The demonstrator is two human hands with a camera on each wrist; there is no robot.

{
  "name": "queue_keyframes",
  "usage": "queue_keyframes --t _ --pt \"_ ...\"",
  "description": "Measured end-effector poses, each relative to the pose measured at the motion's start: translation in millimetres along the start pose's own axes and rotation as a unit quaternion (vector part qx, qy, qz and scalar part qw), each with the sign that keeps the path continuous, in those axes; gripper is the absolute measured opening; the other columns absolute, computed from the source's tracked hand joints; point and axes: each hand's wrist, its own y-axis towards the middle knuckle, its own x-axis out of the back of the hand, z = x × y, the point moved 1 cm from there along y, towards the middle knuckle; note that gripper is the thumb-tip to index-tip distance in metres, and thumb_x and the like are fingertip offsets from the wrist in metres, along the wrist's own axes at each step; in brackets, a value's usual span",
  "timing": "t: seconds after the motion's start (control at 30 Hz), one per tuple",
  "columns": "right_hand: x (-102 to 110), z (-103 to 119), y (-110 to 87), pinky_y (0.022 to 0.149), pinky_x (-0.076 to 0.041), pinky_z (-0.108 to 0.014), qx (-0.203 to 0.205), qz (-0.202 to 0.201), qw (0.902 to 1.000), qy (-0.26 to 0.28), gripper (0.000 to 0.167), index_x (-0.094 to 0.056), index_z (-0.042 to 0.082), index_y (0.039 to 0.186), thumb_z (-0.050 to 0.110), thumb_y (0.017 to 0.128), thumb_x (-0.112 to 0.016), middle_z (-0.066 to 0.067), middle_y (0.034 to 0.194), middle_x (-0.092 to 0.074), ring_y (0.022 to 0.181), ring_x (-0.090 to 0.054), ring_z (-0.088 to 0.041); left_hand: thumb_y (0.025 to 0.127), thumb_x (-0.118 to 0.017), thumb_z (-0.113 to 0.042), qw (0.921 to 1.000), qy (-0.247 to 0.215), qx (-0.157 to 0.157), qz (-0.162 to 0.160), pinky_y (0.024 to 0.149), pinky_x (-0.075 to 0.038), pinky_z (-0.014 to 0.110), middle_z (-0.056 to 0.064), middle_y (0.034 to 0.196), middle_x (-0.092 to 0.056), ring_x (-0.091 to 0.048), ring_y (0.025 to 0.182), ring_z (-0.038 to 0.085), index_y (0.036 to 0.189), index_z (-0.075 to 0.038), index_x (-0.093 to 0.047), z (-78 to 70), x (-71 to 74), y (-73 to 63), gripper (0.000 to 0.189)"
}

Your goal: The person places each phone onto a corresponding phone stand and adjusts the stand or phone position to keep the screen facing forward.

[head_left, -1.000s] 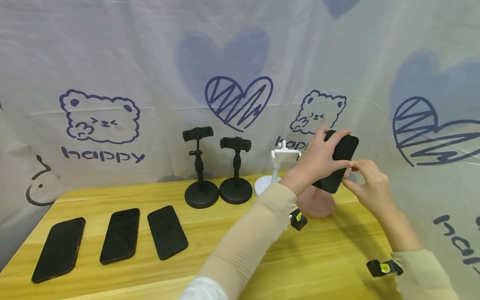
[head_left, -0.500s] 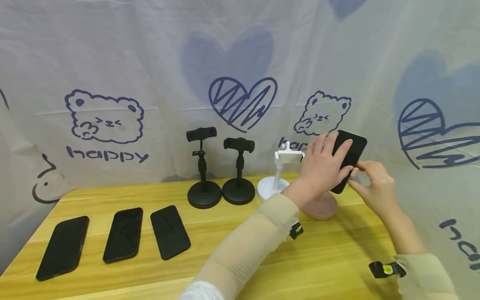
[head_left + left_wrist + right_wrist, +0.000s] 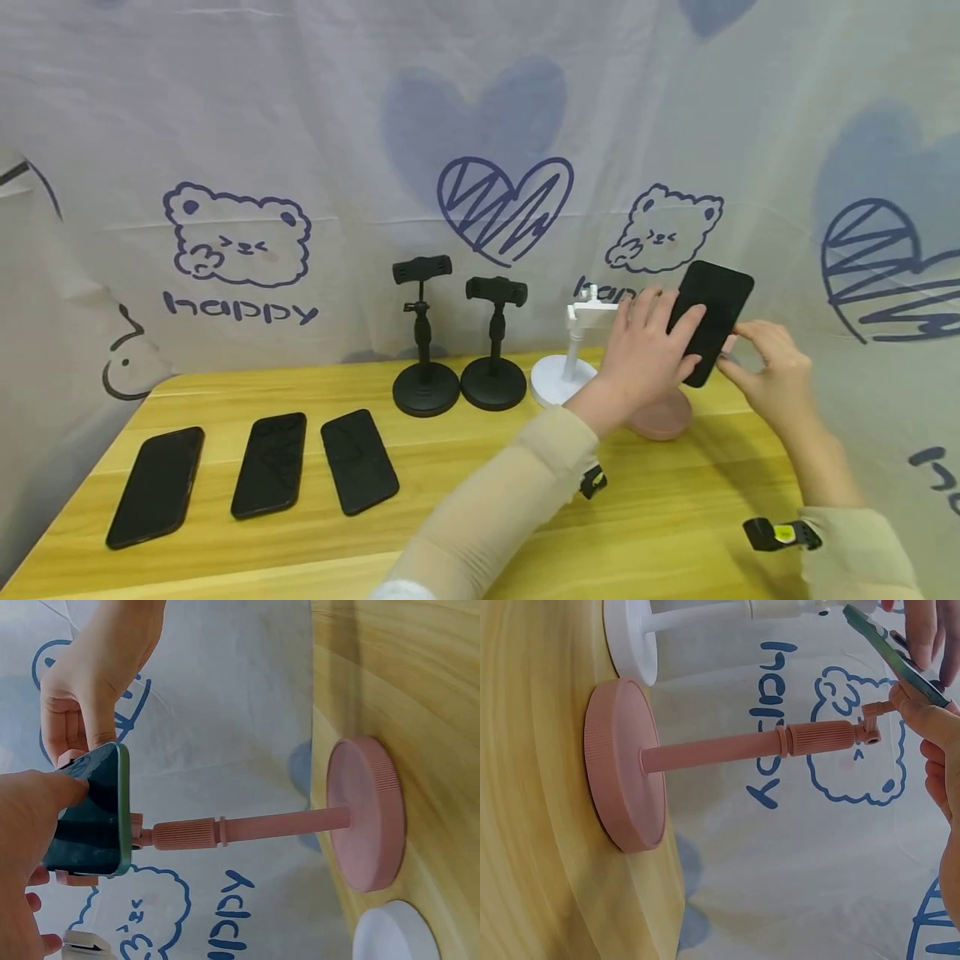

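A black-screened phone (image 3: 716, 312) with a green edge, seen in the left wrist view, is tilted at the top of a pink phone stand (image 3: 289, 823). My left hand (image 3: 641, 346) grips the phone from its left side, thumb on the screen. On the opposite side, my right hand (image 3: 776, 379) pinches the end of the stand's pink clamp between thumb and forefinger. Another part of the clamp shows at the phone's far edge in the left wrist view. The stand's round pink base (image 3: 619, 765) rests on the table, its post upright.
A white phone stand (image 3: 553, 382) is close beside the pink one. Farther left stand two black phone stands (image 3: 425, 393). Three dark phones (image 3: 360, 462) lie on the wooden table (image 3: 450, 483) at left. A printed curtain (image 3: 337, 108) hangs behind the table.
The head view has swung left, so everything appears farther right. My left hand's fingers have shifted from the phone's top toward its left side. My right hand keeps its pinch at the clamp.
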Motion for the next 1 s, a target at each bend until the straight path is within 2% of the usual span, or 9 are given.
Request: queue_keyframes --t 0.2,0.27,0.33,0.37,0.43,0.67,0.87,0.93,1.0 --pt "3 2 0.2 0.101 -0.025 0.001 -0.02 0.006 0.9997 -0.013 0.079 -0.067 -0.012 0.099 0.065 0.086 -0.053 -0.03 0.095 -0.066 0.093 -0.057 -0.044 0.092 -0.054 -0.056 0.9998 0.001 -0.002 -0.017 0.113 -0.035 0.042 0.004 0.146 -0.044 -0.036 0.137 0.024 0.144 -0.03 -0.044 -4.9 -3.9 -5.4 0.058" --pt "3 4 0.3 0.1 -0.025 0.001 -0.032 0.008 0.9993 -0.015 0.058 -0.067 -0.011 0.101 0.046 0.087 -0.068 -0.029 0.096 -0.066 0.093 -0.057 -0.043 0.092 -0.055 -0.056 0.9998 -0.003 -0.002 -0.018 0.113 -0.034 0.043 0.004 0.146 -0.044 -0.037 0.137 0.025 0.143 -0.029 -0.045 -5.4 -4.6 -6.6 0.058" --pt "3 7 0.1 0.1 -0.025 0.001 -0.05 0.01 0.9985 -0.021 0.039 -0.067 -0.01 0.102 0.021 0.081 -0.079 -0.028 0.097 -0.066 0.095 -0.057 -0.042 0.092 -0.054 -0.056 0.9999 -0.004 -0.002 -0.012 0.113 -0.034 0.043 0.005 0.147 -0.044 -0.037 0.138 0.025 0.143 -0.029 -0.044 -5.6 -4.3 -7.9 0.059" --pt "2 8 -0.3 0.1 -0.026 0.001 -0.059 0.008 0.9979 -0.024 0.036 -0.067 -0.009 0.102 0.009 0.075 -0.082 -0.028 0.098 -0.067 0.095 -0.057 -0.042 0.092 -0.054 -0.056 1.0 -0.005 -0.001 -0.008 0.113 -0.033 0.043 0.005 0.147 -0.043 -0.036 0.138 0.025 0.144 -0.029 -0.044 -5.7 -4.0 -8.6 0.059" --pt "0 12 -1.2 0.1 -0.026 0.001 -0.079 0.001 0.9965 -0.03 0.043 -0.067 -0.009 0.103 -0.012 0.062 -0.081 -0.028 0.099 -0.067 0.096 -0.058 -0.042 0.092 -0.054 -0.056 1.0 -0.006 0.002 0.001 0.114 -0.032 0.042 0.004 0.148 -0.043 -0.035 0.139 0.025 0.144 -0.029 -0.043 -6.0 -3.1 -9.8 0.059" --pt "-10 26 -3.0 0.095 -0.024 0.003 -0.138 -0.008 0.9898 -0.036 0.04 -0.066 -0.011 0.106 -0.012 0.067 -0.079 -0.03 0.107 -0.066 0.101 -0.06 -0.045 0.093 -0.053 -0.052 0.9972 -0.009 0.04 0.063 0.117 -0.028 0.043 0.002 0.151 -0.039 -0.029 0.141 0.024 0.149 -0.026 -0.037 -11.2 0.6 -13.2 0.063" --pt "-11 31 0.6 0.095 -0.027 0.003 -0.148 -0.01 0.9884 -0.03 0.04 -0.066 -0.013 0.105 -0.013 0.067 -0.078 -0.033 0.107 -0.065 0.099 -0.062 -0.042 0.094 -0.052 -0.053 0.9929 -0.006 0.069 0.097 0.118 -0.024 0.042 0.0 0.155 -0.033 -0.025 0.143 0.023 0.152 -0.03 -0.031 -17.6 3.6 -14.8 0.066" --pt "-9 30 -0.3 0.095 -0.027 0.002 -0.155 -0.01 0.9876 -0.024 0.04 -0.066 -0.013 0.106 -0.014 0.067 -0.077 -0.033 0.108 -0.065 0.104 -0.065 -0.02 0.094 -0.05 -0.054 0.9915 -0.01 0.07 0.11 0.118 -0.022 0.042 0.0 0.157 -0.029 -0.021 0.145 0.023 0.153 -0.031 -0.028 -20.3 3.9 -16.8 0.067" --pt "-7 28 -1.4 0.094 -0.027 0.003 -0.16 -0.007 0.987 -0.017 0.04 -0.066 -0.013 0.107 -0.015 0.068 -0.076 -0.033 0.109 -0.064 0.106 -0.059 0.005 0.094 -0.05 -0.053 0.9911 -0.018 0.07 0.112 0.118 -0.02 0.042 0.0 0.158 -0.027 -0.018 0.146 0.023 0.153 -0.031 -0.028 -22.5 3.5 -19.0 0.066"
